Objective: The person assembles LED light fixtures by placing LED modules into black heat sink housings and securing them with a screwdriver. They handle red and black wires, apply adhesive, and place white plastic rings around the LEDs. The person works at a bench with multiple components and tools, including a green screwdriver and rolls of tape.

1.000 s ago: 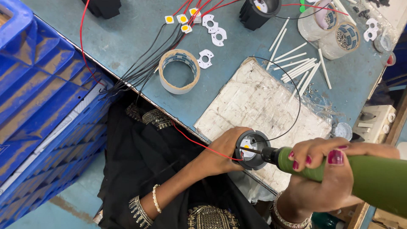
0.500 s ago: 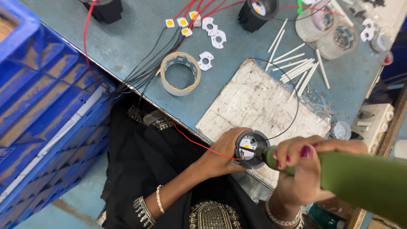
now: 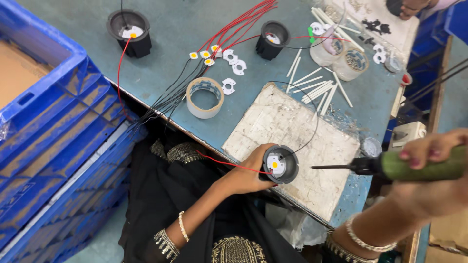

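A worker seated at a blue surface (image 3: 146,73) is gripping a round black lamp housing (image 3: 281,164) in the left hand (image 3: 249,170), the fingers curling shut around its near side while the open face, showing a white disc with a yellow dot, is tilting upward. The housing is resting at the near edge of a worn white board (image 3: 292,131), with a red wire and a black wire trailing from it. The right hand (image 3: 434,160) is wrapping closed around a green-handled screwdriver (image 3: 390,166), its dark tip pointing at the housing but standing apart from it. Behind, a roll of tape (image 3: 205,97), white rods (image 3: 317,87), small white brackets and two more black housings (image 3: 129,31) are lying on the surface; what the clear tubs (image 3: 341,56) hold is hard to make out. Blue crates (image 3: 53,146) are standing to the left.
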